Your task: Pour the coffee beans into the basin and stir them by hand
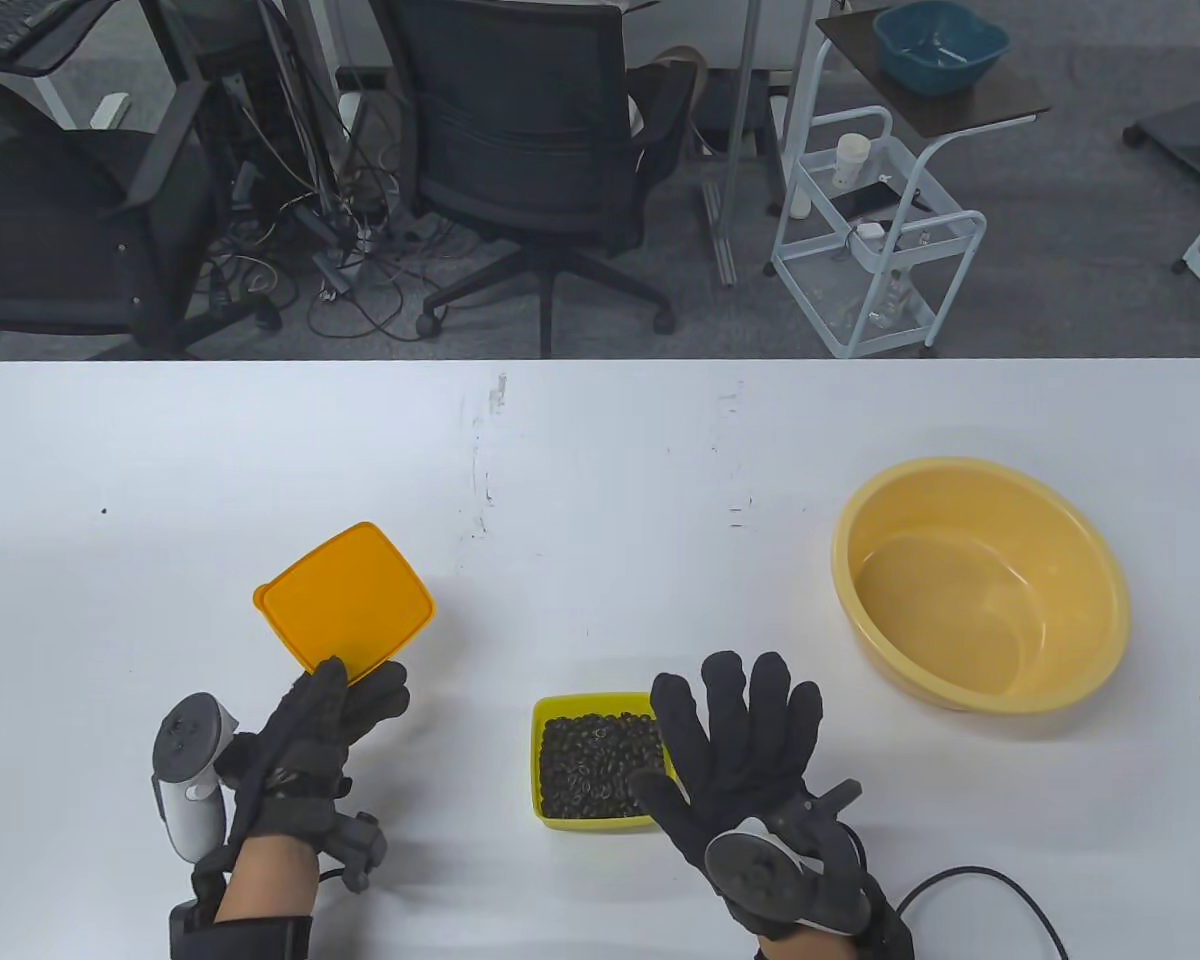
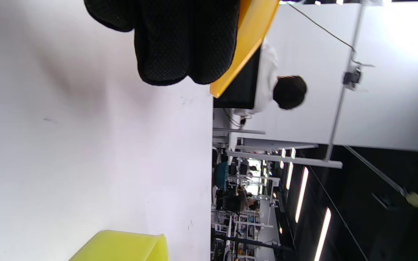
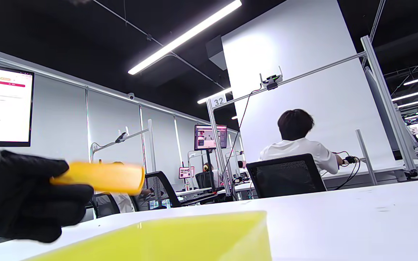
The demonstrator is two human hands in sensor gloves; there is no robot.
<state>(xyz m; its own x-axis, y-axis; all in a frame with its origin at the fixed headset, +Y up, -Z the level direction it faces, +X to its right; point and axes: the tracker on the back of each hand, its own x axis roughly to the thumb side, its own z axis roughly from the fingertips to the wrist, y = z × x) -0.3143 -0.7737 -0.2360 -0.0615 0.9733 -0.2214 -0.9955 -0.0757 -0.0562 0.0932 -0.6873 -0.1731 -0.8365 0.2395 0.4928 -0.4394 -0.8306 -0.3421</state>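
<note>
**Lid held clear of the bean box, basin waiting on the right**

From the table view, the left hand (image 1: 310, 735) pinches the near edge of an orange lid (image 1: 345, 598), thumb on top and fingers curled beneath, and the lid tilts up off the white table (image 1: 600, 450). Just right of it sits a small yellow box (image 1: 600, 760) filled with dark coffee beans (image 1: 595, 765), uncovered. The right hand (image 1: 750, 760) hovers with fingers straight and spread, holding nothing; its thumb side overlaps the box's right edge, though I cannot tell whether it touches it. The yellow basin (image 1: 980, 585) stands well apart to the right, upright, with nothing in it.

The left wrist view lies on its side. Black gloved fingers (image 2: 180, 40) hang from the top edge against the orange lid (image 2: 250, 32), above the table (image 2: 85, 145). A corner of the yellow box (image 2: 125, 246) shows at the bottom edge.

In the right wrist view, the box's yellow wall (image 3: 180, 239) fills the foreground, blurred. The left hand (image 3: 20, 195) grips the orange lid (image 3: 100, 177), held roughly level above the table (image 3: 357, 217). The right hand's own fingers do not appear here.
</note>
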